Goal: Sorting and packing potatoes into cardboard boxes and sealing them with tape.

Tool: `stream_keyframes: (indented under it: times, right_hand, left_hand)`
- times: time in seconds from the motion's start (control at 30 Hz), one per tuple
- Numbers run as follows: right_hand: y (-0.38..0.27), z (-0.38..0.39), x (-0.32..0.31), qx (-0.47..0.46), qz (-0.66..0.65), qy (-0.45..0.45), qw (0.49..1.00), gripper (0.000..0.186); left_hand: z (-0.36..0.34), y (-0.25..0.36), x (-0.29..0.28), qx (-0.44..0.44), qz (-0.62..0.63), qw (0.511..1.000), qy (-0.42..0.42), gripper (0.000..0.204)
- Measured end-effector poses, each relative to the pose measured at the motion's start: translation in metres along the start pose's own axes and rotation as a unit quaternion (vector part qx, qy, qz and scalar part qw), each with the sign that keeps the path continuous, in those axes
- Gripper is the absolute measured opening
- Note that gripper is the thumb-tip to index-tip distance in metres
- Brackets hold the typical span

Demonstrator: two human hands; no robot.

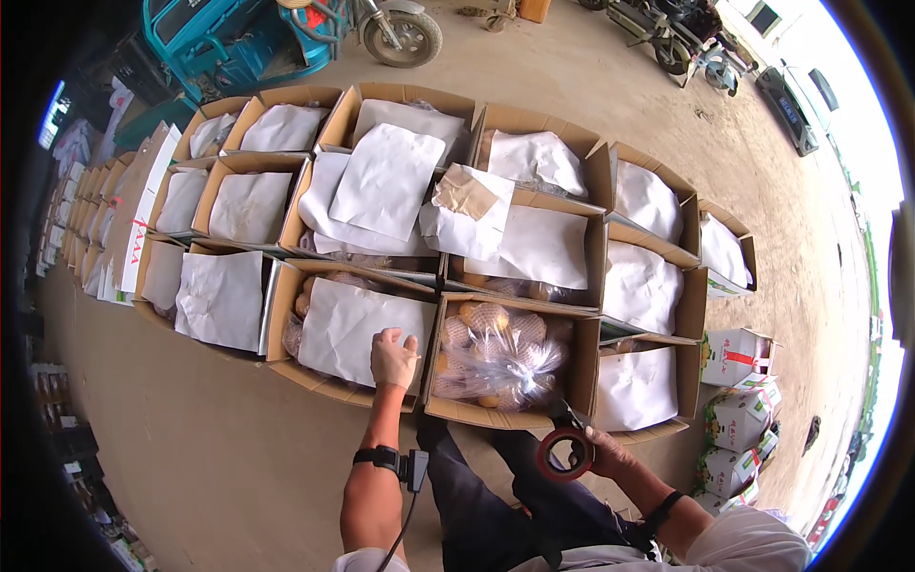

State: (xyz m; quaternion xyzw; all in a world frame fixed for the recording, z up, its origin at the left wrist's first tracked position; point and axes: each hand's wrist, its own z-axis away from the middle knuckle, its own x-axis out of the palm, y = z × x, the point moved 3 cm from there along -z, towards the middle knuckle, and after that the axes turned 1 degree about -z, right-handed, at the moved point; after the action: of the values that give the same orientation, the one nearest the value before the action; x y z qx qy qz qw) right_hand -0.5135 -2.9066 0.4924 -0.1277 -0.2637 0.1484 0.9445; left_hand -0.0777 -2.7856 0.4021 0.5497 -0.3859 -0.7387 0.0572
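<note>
The right hand (610,452) was closed around a red-rimmed tape dispenser (544,456), held just beyond the near edge of an open carton (510,417). The left hand (393,360) had its fingers partly curled over a white paper sheet (353,319); whether they pinched it or only rested there, I could not tell. That sheet lay beneath and ahead of the left hand, over the produce in its own carton. Between the two grips, a little forward, sat a clear plastic bag (529,367) of produce in net sleeves (491,319), with no paper on it.

The likeliest trouble lay at the dispenser: its dark end pointed forward at the carton's near right corner, so a careless swing leftward could have caught the thin plastic and torn it. At the left hand, a sideways drag of the fingers could have creased the sheet or pulled it off the produce. Farther ahead of both hands, a small brown-patched sheet (467,195) straddled carton walls, and a knock or a draught might have shifted it
</note>
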Motion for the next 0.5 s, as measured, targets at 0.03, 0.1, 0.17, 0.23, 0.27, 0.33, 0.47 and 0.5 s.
stream_keyframes:
  times: [0.03, 0.1, 0.17, 0.23, 0.27, 0.33, 0.47, 0.5]
  right_hand:
    - [0.006, -0.004, 0.002, -0.006, 0.002, 0.027, 1.000, 0.068]
    - [0.016, 0.001, 0.007, -0.014, 0.003, 0.067, 0.998, 0.068]
    - [0.046, 0.000, 0.003, 0.009, -0.056, 0.106, 0.993, 0.069]
    - [0.085, -0.002, -0.009, 0.040, -0.117, 0.067, 0.990, 0.069]
    - [0.100, -0.006, 0.005, 0.037, -0.125, 0.093, 0.987, 0.069]
    - [0.116, -0.005, 0.020, 0.026, -0.138, 0.136, 0.981, 0.066]
    - [0.166, -0.010, 0.037, 0.064, -0.217, 0.168, 0.959, 0.061]
    - [0.175, -0.013, 0.041, 0.065, -0.230, 0.171, 0.956, 0.061]
  left_hand:
    - [-0.031, 0.004, 0.005, 0.010, -0.013, 1.000, 0.019, 0.037]
    - [-0.082, 0.016, 0.018, 0.042, -0.023, 0.998, 0.037, 0.041]
    - [-0.134, 0.018, 0.036, 0.063, -0.046, 0.996, 0.054, 0.047]
    - [-0.176, 0.019, 0.057, 0.062, -0.073, 0.995, 0.035, 0.058]
    - [-0.198, 0.001, 0.062, 0.084, -0.099, 0.991, 0.039, 0.061]
    - [-0.221, 0.009, 0.084, 0.064, -0.134, 0.989, 0.006, 0.071]
    - [-0.252, 0.009, 0.112, 0.043, -0.201, 0.979, -0.010, 0.082]
    - [-0.258, 0.006, 0.116, 0.031, -0.211, 0.977, -0.014, 0.082]
